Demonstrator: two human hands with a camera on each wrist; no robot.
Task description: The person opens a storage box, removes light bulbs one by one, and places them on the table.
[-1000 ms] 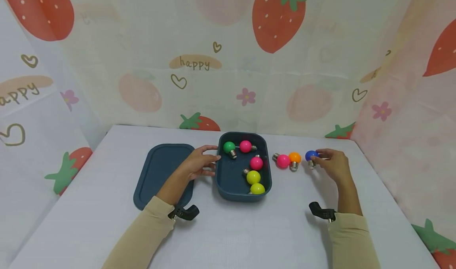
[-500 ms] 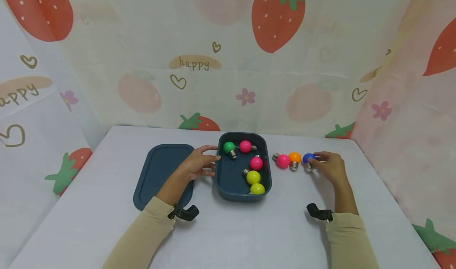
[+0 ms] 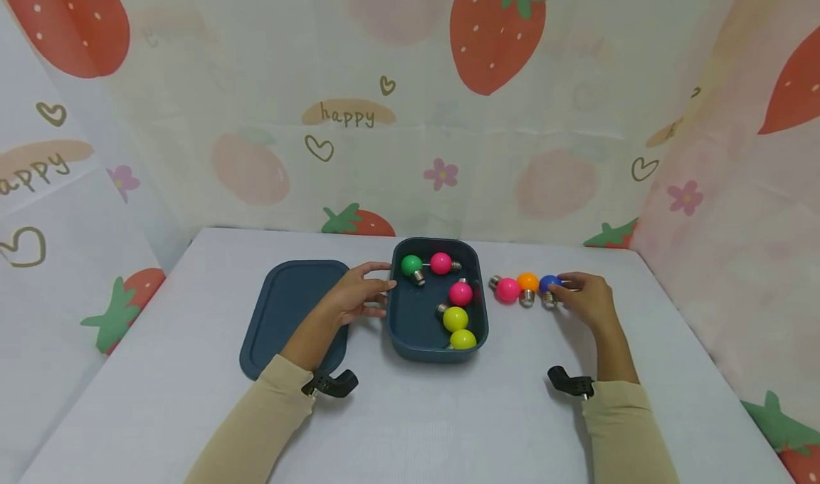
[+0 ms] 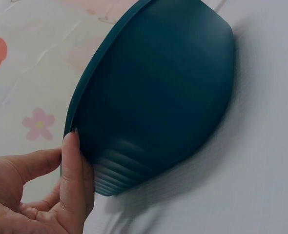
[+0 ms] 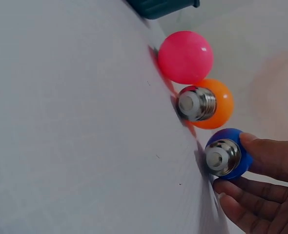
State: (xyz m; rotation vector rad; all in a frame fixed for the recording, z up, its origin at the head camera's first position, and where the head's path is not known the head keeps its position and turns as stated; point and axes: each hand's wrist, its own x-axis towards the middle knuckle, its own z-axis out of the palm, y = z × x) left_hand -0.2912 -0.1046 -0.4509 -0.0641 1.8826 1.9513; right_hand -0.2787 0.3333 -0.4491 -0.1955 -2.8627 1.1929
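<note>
Table (image 3: pixel 448 420): white; it carries the box, the lid and the loose bulbs
Box (image 3: pixel 438 355): dark blue, open-topped, near the middle; five bulbs inside — green bulb (image 3: pixel 412 265) far left, pink bulb (image 3: pixel 440 262) far right, second pink bulb (image 3: pixel 460 293) along the right side, two yellow bulbs (image 3: pixel 455 319) at the near right
Lid (image 3: pixel 288 306): flat on the table, left of the box; partly hidden by the left forearm
Left hand (image 3: pixel 355 293): grips the box's left rim; a light hold should steady it, a hard pull could tilt it
Right hand (image 3: pixel 592 300): pinches the blue bulb by its globe; best kept gentle, since a smooth round surface may slip
Blue bulb (image 3: pixel 549 282): right end of the row outside the box, metal base facing near; just beside the orange bulb (image 3: pixel 528 282) — whether touching, I cannot tell; slow movement should avoid knocking its neighbour
Loose pink bulb (image 3: pixel 509 290): row's left end, base toward the box
</note>
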